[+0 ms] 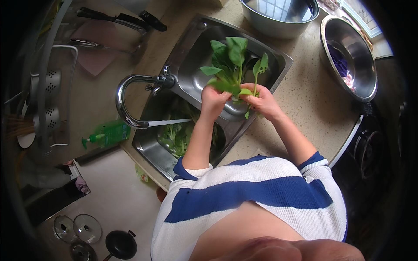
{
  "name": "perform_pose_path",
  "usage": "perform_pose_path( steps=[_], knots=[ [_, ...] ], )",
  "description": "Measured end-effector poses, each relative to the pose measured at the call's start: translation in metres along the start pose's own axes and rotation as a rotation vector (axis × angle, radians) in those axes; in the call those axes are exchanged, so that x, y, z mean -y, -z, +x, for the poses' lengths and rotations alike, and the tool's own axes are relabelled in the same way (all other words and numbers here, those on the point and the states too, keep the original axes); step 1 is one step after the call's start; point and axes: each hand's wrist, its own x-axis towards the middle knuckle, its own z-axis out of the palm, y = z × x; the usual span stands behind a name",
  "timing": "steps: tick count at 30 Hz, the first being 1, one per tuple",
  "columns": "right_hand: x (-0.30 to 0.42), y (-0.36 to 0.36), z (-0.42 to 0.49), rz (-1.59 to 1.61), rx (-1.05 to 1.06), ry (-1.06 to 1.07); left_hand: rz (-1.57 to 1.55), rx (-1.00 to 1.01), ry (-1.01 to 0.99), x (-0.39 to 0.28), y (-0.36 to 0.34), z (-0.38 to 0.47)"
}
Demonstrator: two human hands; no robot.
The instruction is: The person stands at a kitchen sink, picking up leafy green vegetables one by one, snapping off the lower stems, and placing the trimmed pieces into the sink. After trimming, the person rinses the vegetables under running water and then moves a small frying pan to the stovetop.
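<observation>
My left hand (214,99) and my right hand (261,99) are close together above the front part of the upper basin of a steel double sink (196,81). Leafy greens (228,58) stand up from my left hand, their leaves spread over the basin. In my right hand is a leafy stem (260,65) with small holes in its leaf. From the curved chrome faucet (122,94) a stream of water (169,122) runs into the other basin, where more greens (176,138) lie, partly hidden by my left forearm.
A large steel bowl (277,27) and a steel basin (362,65) holding purple cloth (338,60) stand on the speckled counter (294,84). A green pump bottle (112,133) is beside the sink. Knives (130,21) and utensil holders (52,81) are at the wall; a black stove (369,153) is at right.
</observation>
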Motion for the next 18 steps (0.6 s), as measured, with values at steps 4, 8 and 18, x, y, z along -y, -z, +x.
perform_pose_path(
  steps=[4,8,18],
  knots=[
    [-0.007,-0.008,-0.001,-0.004,0.058,0.013,0.069,-0.110,-0.089,0.011,0.000,-0.011],
    [-0.011,-0.014,-0.002,-0.022,0.034,0.134,0.329,-0.123,-0.096,-0.005,-0.002,-0.018],
    [-0.017,-0.008,0.000,0.261,-0.037,-0.135,-0.044,-0.094,-0.076,0.013,-0.007,-0.023]
  ],
)
